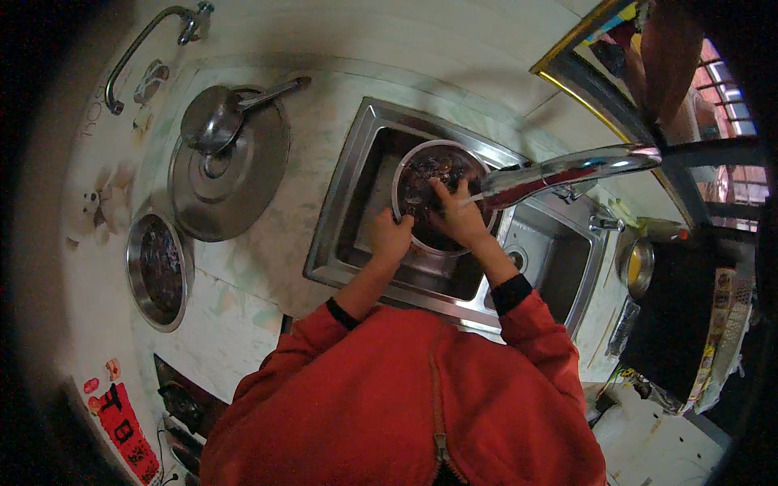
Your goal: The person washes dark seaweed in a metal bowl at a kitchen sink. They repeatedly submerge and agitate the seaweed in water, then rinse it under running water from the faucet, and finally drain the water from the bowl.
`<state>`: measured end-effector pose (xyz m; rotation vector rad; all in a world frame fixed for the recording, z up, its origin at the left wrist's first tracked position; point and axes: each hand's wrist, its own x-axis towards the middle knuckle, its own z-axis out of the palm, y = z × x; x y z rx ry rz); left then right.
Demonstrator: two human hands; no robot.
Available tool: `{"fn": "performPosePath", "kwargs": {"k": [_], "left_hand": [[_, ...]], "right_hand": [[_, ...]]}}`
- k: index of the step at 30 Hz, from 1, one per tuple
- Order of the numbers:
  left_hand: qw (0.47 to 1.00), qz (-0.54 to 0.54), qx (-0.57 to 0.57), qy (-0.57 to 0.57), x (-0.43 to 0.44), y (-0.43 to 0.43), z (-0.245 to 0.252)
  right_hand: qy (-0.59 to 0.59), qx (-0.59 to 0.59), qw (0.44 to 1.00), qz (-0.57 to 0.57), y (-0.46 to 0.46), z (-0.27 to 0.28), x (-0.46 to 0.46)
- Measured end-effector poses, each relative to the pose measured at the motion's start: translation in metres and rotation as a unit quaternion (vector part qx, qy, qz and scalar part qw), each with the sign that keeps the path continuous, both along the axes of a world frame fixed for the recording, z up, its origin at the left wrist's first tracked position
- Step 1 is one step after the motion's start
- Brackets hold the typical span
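A round metal basin (440, 143) sits in the left bowl of a stainless steel double sink (337, 188). Dark, wet pieces (447, 164) fill it; what they are is too unclear to tell. My left hand (391, 236) grips the basin's near left rim, thumb over the edge. Inside the basin, my right hand (459, 215) reaches over the dark pieces with its fingers spread, some fingertips hidden among them. A chrome faucet (541, 173) extends over the basin from the right, and a thin stream of water falls near my right hand.
Left on the counter, a metal dipper (209, 124) rests on a large metal lid (249, 200). Another metal bowl (183, 273) there holds similar dark pieces. A second faucet (146, 36) juts from the wall. Right of the sink stands a small metal bowl (645, 267), with a window frame (608, 109) above.
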<state>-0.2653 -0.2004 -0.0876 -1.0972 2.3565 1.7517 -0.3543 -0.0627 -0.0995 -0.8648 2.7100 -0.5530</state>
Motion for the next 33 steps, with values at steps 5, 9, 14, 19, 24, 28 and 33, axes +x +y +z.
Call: {"fn": "performPosePath", "kwargs": {"k": [5, 9, 14, 19, 24, 28, 33], "left_hand": [[1.0, 0.009, 0.0, 0.002, 0.006, -0.001, 0.003], [1.0, -0.004, -0.025, 0.002, 0.007, -0.005, 0.001], [0.998, -0.011, 0.05, 0.037, 0.008, -0.003, 0.001], [0.991, -0.021, 0.133, 0.008, 0.006, -0.001, 0.013], [0.997, -0.071, 0.023, 0.007, 0.008, 0.008, 0.018], [0.996, -0.059, 0.06, 0.034, 0.009, 0.005, 0.011], [0.992, -0.029, 0.12, -0.023, 0.016, -0.004, 0.011]], "right_hand": [[0.002, -0.069, 0.997, -0.038, -0.007, -0.045, -0.003], [-0.009, -0.235, 0.958, -0.165, -0.002, -0.044, -0.018], [0.027, -0.099, 0.969, -0.226, -0.007, -0.001, -0.016], [0.009, -0.014, 0.986, -0.167, -0.001, 0.044, -0.001], [0.063, -0.002, 0.997, -0.05, -0.009, 0.039, 0.013], [-0.001, 0.054, 0.999, 0.004, -0.023, 0.016, 0.025], [-0.001, 0.046, 0.998, -0.03, -0.004, 0.032, 0.017]]}}
